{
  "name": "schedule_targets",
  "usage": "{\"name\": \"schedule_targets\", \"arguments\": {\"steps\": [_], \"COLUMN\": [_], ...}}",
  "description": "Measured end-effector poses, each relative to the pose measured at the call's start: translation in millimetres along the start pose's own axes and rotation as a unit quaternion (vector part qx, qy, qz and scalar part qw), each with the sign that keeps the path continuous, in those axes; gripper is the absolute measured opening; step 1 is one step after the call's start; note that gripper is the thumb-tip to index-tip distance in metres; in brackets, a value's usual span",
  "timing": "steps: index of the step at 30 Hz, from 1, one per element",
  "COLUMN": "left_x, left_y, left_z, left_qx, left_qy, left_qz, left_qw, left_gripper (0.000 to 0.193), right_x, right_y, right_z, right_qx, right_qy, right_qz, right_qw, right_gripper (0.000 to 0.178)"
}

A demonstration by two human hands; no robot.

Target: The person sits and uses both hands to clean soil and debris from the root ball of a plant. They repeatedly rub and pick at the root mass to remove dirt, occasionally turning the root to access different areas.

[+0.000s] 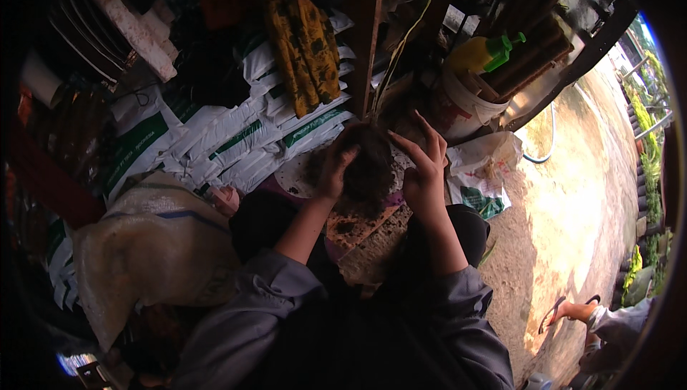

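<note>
Between my hands is a dark brown, fibrous clump (pixel 368 168) that looks like soil or a root ball; shadow hides its exact kind. My left hand (pixel 336 167) rests against the clump's left side, thumb showing and its other fingers mostly hidden. To the right, my right hand (pixel 424 164) is open, fingers stretched up and apart, with a small gap from the clump. Beneath lies a pale sheet with a purple edge (pixel 290 182), scattered with dark crumbs. Nearer me, a brownish-orange flat piece (pixel 365 227) carries more crumbs.
Stacked white-and-green bags (pixel 243 132) fill the left, beside a large woven sack (pixel 157 240). A white bucket (pixel 469 107) holding a yellow spray bottle (pixel 478 55) stands at the back right. A crumpled plastic bag (pixel 486 168) lies nearby. Another person's sandalled foot (pixel 562 313) is at lower right.
</note>
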State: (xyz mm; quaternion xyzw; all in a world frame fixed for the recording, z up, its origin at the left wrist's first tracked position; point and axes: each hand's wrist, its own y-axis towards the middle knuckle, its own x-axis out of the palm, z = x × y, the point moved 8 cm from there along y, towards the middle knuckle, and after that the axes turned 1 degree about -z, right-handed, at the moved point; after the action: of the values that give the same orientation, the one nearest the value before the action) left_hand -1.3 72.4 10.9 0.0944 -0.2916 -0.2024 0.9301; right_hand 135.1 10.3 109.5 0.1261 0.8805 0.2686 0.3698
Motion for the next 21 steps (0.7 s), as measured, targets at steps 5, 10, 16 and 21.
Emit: {"name": "schedule_targets", "arguments": {"steps": [5,10,16,21], "left_x": [4.2,11.6,38.0,31.3], "left_y": [-6.6,-7.5,0.0,3.7], "left_z": [-12.8,-10.0,-1.3,-0.5], "left_qx": [-0.106,-0.113,-0.15,-0.149], "left_qy": [-0.13,-0.186,-0.339,-0.362], "left_qz": [-0.012,-0.044,-0.09,-0.057], "left_qw": [0.986,0.975,0.925,0.919], "left_gripper": [0.053,0.056,0.066,0.065], "right_x": [-4.4,3.5,-8.5,-0.1], "right_y": [0.0,-5.0,-12.9,-10.5], "right_z": [4.8,-7.4,-21.0,-26.5], "right_qx": [-0.011,-0.022,-0.111,-0.104], "right_qy": [-0.007,-0.067,-0.117,-0.132], "right_qz": [0.007,-0.02,0.091,0.036], "right_qw": [1.0,0.997,0.983,0.985], "right_gripper": [0.048,0.072,0.052,0.047]}}
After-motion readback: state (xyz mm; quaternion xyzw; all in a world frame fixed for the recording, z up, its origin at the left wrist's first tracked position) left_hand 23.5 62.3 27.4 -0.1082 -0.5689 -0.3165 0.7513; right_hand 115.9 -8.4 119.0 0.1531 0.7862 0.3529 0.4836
